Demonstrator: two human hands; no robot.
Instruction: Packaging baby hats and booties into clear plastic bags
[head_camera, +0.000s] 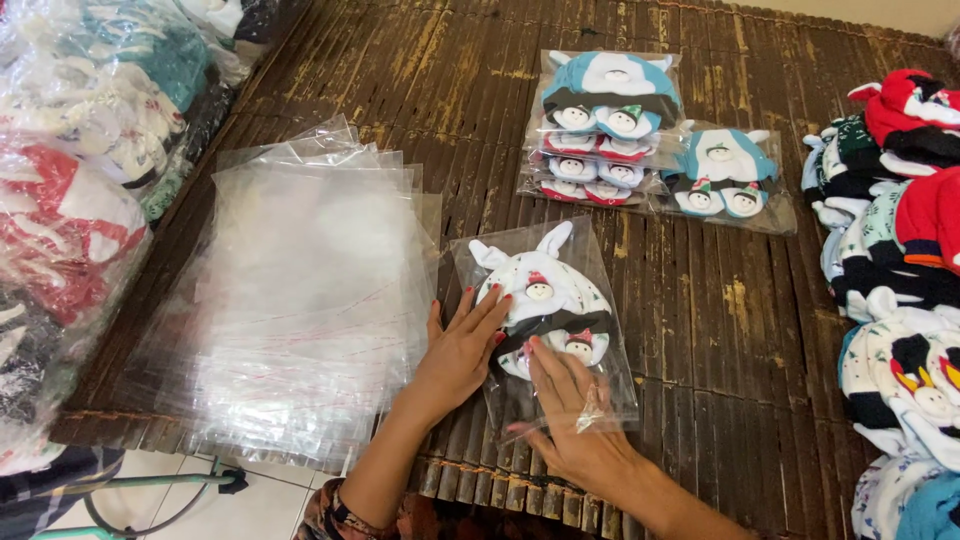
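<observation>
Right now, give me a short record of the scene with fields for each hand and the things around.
left hand: flat on the white set's clear bag
right hand: pressing the bag's open end, pinching the plastic flap
empty bags: stacked to the left
packed sets: piled further back
surface: slatted dark wood table

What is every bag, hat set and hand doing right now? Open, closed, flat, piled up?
White hat set bag: flat on table, flap end under right hand.
Left hand: open, pressing flat on the bag.
Right hand: pinching the bag flap.
Empty clear bags: stacked, unfilled.
Packed teal sets: bagged, piled.
Loose hat sets: unbagged, heaped.
</observation>
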